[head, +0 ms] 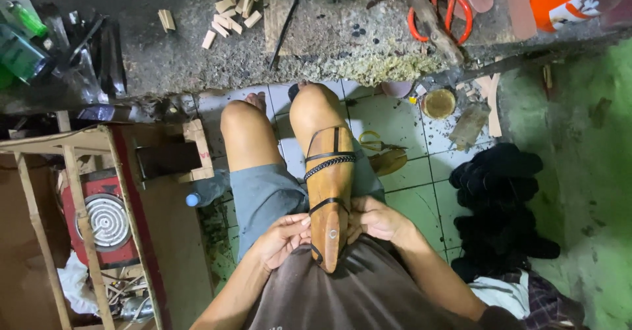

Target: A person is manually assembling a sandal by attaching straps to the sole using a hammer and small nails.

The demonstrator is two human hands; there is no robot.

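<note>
Left hand, right hand grip wooden shoe last edges; tiled floor alongside.

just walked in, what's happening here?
A seated person has a wooden shoe last lying along their right thigh, with black straps and a braided band wrapped over it. The left hand and right hand grip the near end from either side, fingers on the rear strap. Orange-handled scissors and small wood blocks lie on the concrete ledge ahead; a pile of black pieces sits on the tiled floor to the right.
</note>
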